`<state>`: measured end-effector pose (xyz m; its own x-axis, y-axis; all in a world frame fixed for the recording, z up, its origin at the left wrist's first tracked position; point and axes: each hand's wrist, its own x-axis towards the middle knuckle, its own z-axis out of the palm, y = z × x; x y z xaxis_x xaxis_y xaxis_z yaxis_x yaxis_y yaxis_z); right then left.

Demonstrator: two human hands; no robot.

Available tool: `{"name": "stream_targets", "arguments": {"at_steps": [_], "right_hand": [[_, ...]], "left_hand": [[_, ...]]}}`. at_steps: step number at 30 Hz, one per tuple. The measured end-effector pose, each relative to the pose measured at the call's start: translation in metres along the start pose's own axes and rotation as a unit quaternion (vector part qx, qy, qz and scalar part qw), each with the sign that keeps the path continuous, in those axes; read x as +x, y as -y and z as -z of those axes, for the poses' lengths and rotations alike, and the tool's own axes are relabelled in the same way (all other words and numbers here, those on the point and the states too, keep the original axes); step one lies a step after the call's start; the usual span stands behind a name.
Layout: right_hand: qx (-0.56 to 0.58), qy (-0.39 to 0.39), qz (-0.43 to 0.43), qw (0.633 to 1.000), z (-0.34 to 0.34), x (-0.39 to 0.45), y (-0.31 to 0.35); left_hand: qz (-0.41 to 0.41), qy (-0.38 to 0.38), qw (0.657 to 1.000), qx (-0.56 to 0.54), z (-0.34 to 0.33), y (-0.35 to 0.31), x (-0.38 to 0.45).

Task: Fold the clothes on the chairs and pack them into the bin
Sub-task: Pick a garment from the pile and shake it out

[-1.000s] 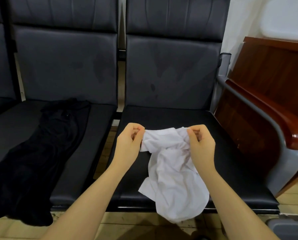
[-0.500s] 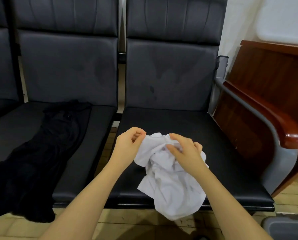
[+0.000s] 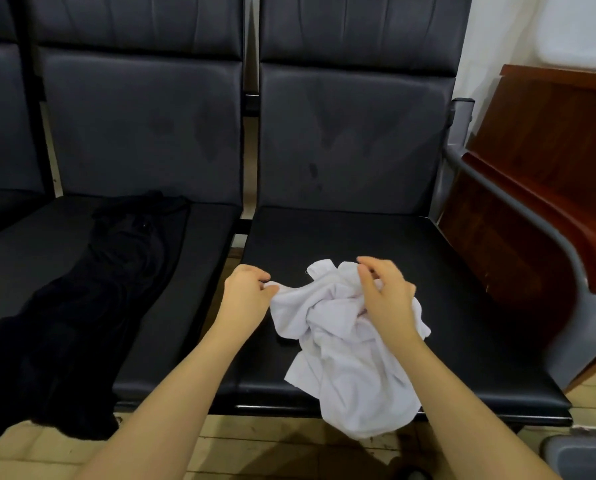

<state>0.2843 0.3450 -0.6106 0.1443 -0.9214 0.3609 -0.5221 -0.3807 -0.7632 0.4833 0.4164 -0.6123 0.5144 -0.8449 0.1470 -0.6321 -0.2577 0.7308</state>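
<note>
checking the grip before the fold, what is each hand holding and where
The left hand pinches the white garment at its left edge. The right hand hovers over its bunched top, holding nothing.

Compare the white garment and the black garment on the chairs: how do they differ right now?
The white garment is bunched in a crumpled heap; the black garment lies stretched out long. The white one sits on the right seat, pinched by the left hand, the right hand over it; the black one lies untouched on the next seat. Both hang over their seat's front edge, and neither is folded.
</note>
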Motion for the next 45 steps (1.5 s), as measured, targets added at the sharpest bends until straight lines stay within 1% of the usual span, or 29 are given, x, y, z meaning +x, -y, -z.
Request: {"name": "stream_targets", "arguments": {"at_steps": [2, 4, 6, 8, 10, 11, 12, 14, 16, 19, 22, 25, 27, 29, 31, 32, 34, 37, 39, 41, 43, 45], "right_hand": [[-0.071, -0.005, -0.046, 0.996, -0.001, 0.01, -0.008], [-0.131, 0.026, -0.106, 0.985, -0.003, 0.016, -0.014], [-0.148, 0.067, -0.142, 0.976, -0.006, 0.018, -0.02], [-0.116, 0.08, -0.137, 0.981, -0.007, 0.017, -0.025], [-0.024, 0.056, -0.124, 0.99, -0.004, 0.015, -0.02], [0.021, 0.037, -0.113, 0.993, 0.0, 0.014, -0.014], [0.043, 0.012, -0.089, 0.995, 0.003, 0.013, -0.007], [0.046, -0.039, -0.022, 0.998, 0.012, 0.014, 0.01], [0.036, -0.065, 0.041, 0.996, 0.019, 0.014, 0.026], [-0.005, -0.047, 0.126, 0.991, 0.018, 0.009, 0.037], [-0.069, -0.043, 0.236, 0.968, 0.009, -0.001, 0.037], [-0.035, -0.041, 0.283, 0.958, 0.003, -0.007, 0.042], [0.008, -0.039, 0.27, 0.962, 0.004, -0.011, 0.051], [0.05, -0.026, 0.22, 0.974, 0.01, -0.017, 0.064], [0.103, 0.002, 0.167, 0.98, 0.017, -0.023, 0.073], [0.126, 0.014, 0.155, 0.98, 0.02, -0.025, 0.075], [0.136, 0.018, 0.165, 0.977, 0.025, -0.028, 0.075], [0.139, 0.025, 0.18, 0.973, 0.031, -0.026, 0.07], [0.143, 0.04, 0.189, 0.971, 0.035, -0.024, 0.065], [0.145, 0.06, 0.184, 0.97, 0.04, -0.023, 0.06], [0.126, 0.09, 0.159, 0.975, 0.041, -0.021, 0.05], [0.084, 0.12, 0.126, 0.981, 0.042, -0.019, 0.038]], "left_hand": [[-0.014, 0.015, 0.999, 0.041, 0.0, -0.001, 0.001], [-0.04, -0.001, 0.998, 0.039, 0.001, 0.002, -0.001], [-0.054, -0.016, 0.998, 0.028, 0.001, 0.005, -0.003], [-0.057, -0.019, 0.998, -0.019, 0.001, 0.004, -0.004], [-0.069, -0.038, 0.992, -0.1, 0.003, -0.005, -0.005], [-0.077, -0.052, 0.985, -0.143, 0.004, -0.011, -0.006], [-0.084, -0.069, 0.978, -0.179, 0.006, -0.016, -0.007], [-0.093, -0.094, 0.965, -0.226, 0.01, -0.027, -0.01], [-0.108, -0.11, 0.956, -0.248, 0.016, -0.036, -0.012], [-0.119, -0.122, 0.948, -0.269, 0.023, -0.042, -0.017], [-0.123, -0.134, 0.948, -0.26, 0.03, -0.039, -0.023], [-0.152, -0.135, 0.953, -0.225, 0.037, -0.035, -0.029], [-0.154, -0.103, 0.951, -0.247, 0.039, -0.036, -0.033], [-0.139, -0.052, 0.952, -0.269, 0.039, -0.041, -0.038], [-0.133, -0.003, 0.959, -0.251, 0.036, -0.046, -0.042], [-0.14, 0.024, 0.96, -0.242, 0.035, -0.048, -0.044], [-0.165, 0.075, 0.959, -0.217, 0.033, -0.054, -0.045], [-0.198, 0.138, 0.959, -0.151, 0.027, -0.058, -0.045], [-0.2, 0.133, 0.961, -0.137, 0.022, -0.061, -0.045], [-0.175, 0.102, 0.966, -0.162, 0.018, -0.063, -0.043], [-0.145, 0.072, 0.968, -0.194, 0.017, -0.064, -0.039], [-0.116, 0.025, 0.969, -0.215, 0.019, -0.063, -0.034]]}}
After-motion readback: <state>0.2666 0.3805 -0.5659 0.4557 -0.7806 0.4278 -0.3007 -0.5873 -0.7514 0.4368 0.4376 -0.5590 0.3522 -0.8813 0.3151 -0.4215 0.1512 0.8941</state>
